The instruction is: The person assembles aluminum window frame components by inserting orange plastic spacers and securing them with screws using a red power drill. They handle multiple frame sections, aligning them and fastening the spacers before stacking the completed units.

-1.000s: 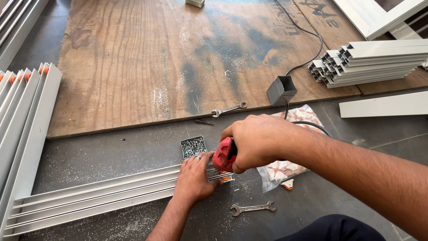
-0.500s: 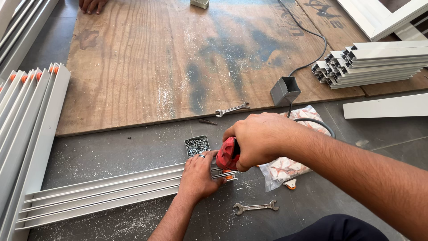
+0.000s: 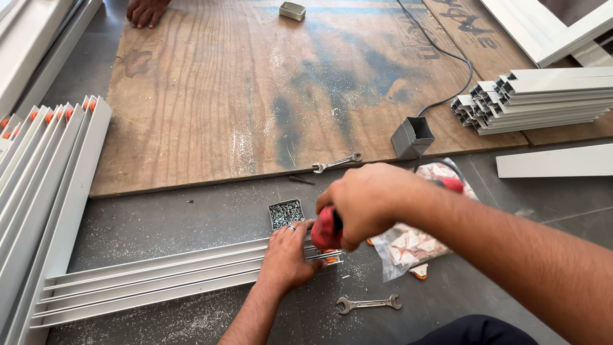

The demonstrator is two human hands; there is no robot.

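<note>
My right hand (image 3: 367, 201) is closed around the red handle of a screwdriver (image 3: 324, 229), held over the near end of a long grey aluminium track profile (image 3: 153, 281) lying on the floor. My left hand (image 3: 288, 257) presses flat on that end of the profile, a ring on one finger. Just beyond my left hand stands a small open box of screws (image 3: 285, 213). The screwdriver's tip is hidden between my hands.
A big plywood board (image 3: 255, 83) lies ahead with a spanner (image 3: 336, 163) at its near edge. Another spanner (image 3: 369, 303) and a plastic bag of parts (image 3: 415, 246) lie near my knee. Aluminium profiles are stacked at left (image 3: 45, 172) and right (image 3: 536, 102). Another person's hand (image 3: 145, 11) rests at the board's far edge.
My hands stay on the profile's end; the right hand has shifted slightly with the screwdriver. The view has drifted, bringing another person's hand into sight at the top.
</note>
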